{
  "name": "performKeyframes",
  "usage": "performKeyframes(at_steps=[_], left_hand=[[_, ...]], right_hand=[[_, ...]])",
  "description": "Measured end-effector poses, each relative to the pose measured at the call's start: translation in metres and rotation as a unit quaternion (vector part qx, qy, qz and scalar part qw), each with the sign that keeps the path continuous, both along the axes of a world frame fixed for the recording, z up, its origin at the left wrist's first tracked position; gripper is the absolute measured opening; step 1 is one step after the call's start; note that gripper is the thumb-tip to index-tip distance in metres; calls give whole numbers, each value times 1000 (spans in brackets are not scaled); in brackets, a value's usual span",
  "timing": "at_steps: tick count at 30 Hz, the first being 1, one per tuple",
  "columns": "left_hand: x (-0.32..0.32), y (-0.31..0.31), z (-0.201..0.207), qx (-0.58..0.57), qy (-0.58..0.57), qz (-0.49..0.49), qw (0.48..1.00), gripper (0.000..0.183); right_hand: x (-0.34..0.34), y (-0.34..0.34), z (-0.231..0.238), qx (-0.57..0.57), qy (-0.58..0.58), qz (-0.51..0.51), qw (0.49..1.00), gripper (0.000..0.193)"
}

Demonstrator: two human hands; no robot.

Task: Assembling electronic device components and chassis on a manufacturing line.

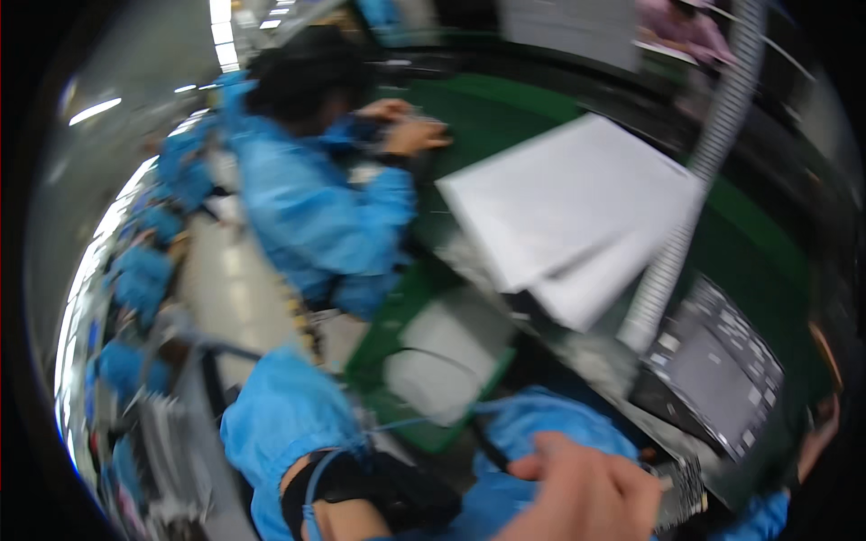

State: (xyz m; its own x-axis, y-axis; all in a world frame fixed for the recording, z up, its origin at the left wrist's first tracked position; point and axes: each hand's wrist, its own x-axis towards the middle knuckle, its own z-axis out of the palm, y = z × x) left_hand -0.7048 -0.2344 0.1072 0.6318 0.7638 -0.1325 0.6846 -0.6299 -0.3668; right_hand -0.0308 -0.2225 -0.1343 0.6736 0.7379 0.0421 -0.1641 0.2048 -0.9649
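Note:
My left arm, in a blue sleeve with a black wrist band (370, 487), bends across the lower edge. At the bottom middle is my left hand (577, 491), large and blurred, its fingers curled; I cannot make out anything in it. A thin blue cord (397, 424) runs from near the wrist band. My right hand (816, 442) shows only in part at the far right rim, smeared, above a blue cuff (762, 518). Between the hands lies a dark panel with a grey rectangle and many small light patches (713, 379), on the green mat (749, 234).
White sheets (568, 198) lie beyond, beside a ribbed grey hose (695, 234) that crosses the bench. A green bin (379, 361) holds pale round-edged pieces. A co-worker in blue (316, 198) works at the far left; another person (686, 36) sits at the far right.

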Motion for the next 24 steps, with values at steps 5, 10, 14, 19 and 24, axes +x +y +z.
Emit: performKeyframes(at_steps=[5,10,14,19,24], left_hand=[[32,76,-101,-382,-513,9,769,26],[77,121,-195,-707,-636,205,233,82],[101,148,-202,-698,-653,167,241,87],[108,164,-204,-671,-677,121,277,83],[110,144,-210,-623,-719,179,252,76]], right_hand=[[-130,7,55,3,-139,-15,990,28],[-269,-28,134,-213,-349,-10,913,38],[-318,1,154,-157,-407,382,815,65],[-348,37,159,-168,-375,521,748,68],[-368,16,152,-184,-374,507,755,62]])
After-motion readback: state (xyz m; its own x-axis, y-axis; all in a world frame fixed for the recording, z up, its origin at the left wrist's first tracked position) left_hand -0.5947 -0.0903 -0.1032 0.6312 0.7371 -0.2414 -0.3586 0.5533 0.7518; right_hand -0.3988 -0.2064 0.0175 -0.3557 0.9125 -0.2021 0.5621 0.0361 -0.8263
